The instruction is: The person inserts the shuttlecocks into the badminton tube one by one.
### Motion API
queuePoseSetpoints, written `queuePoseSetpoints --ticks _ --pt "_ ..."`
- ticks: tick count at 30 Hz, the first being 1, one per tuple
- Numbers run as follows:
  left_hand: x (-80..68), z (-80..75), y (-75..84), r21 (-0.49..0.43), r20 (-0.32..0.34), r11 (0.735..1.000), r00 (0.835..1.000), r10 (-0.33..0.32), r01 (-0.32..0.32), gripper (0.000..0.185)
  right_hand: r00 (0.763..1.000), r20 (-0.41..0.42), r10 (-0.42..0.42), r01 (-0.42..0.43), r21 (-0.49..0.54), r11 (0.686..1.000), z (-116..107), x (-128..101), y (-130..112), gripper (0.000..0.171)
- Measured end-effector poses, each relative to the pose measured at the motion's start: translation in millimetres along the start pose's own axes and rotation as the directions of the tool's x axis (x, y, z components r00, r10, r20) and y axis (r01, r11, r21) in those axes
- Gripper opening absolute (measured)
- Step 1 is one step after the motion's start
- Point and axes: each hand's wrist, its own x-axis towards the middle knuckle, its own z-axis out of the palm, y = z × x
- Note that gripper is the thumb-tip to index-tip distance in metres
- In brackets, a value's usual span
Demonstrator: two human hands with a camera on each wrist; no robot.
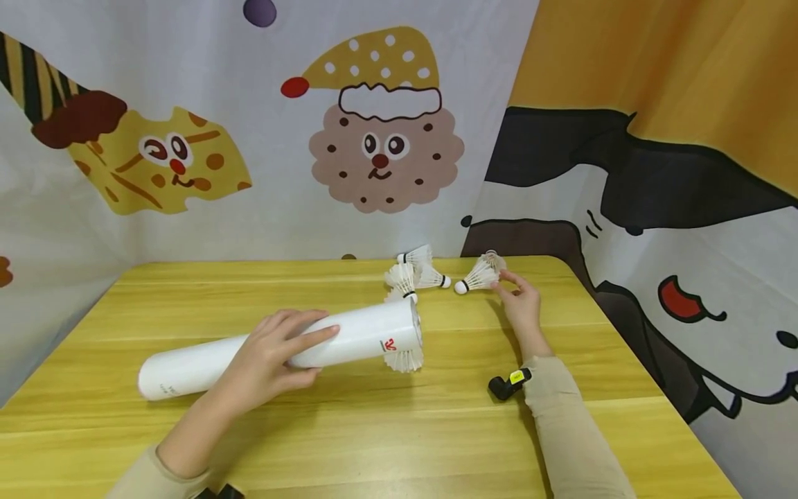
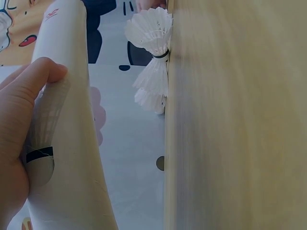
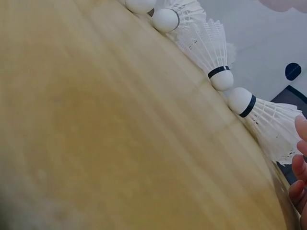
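My left hand grips a long white shuttlecock tube around its middle, tilted above the table with its right end higher. Through a clear strip in its side, the left wrist view shows a shuttlecock inside. At the far right, the fingertips of my right hand are at the feathered skirt of a white shuttlecock lying on its side. Thumb and fingers stand slightly apart in the right wrist view, where most of the hand is cut off. Feathers of another shuttlecock show below the tube's right end.
Several more shuttlecocks lie clustered near the back edge of the wooden table, some partly hidden by the tube. A printed cloth hangs right behind the table and along its right side.
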Motion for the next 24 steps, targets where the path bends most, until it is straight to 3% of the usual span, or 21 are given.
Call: queuePoseSetpoints --ticks 5,15,24 --pt "-0.2 0.8 -0.2 0.003 -0.008 1.0 1.0 0.006 -0.006 0.058 1.0 0.02 -0.022 0.023 -0.022 1.0 2.4 3.4 4.9 0.032" --pt "-1.2 -0.5 -0.6 0.009 0.014 1.0 1.0 -0.02 0.019 0.059 0.999 0.033 0.019 -0.017 -0.069 0.998 6.1 2.7 4.3 0.023" --pt "-0.8 0.9 -0.2 0.0 -0.005 1.0 1.0 0.005 -0.005 0.061 0.998 0.033 0.044 -0.042 -0.064 0.997 3.9 -2.2 -0.8 0.019"
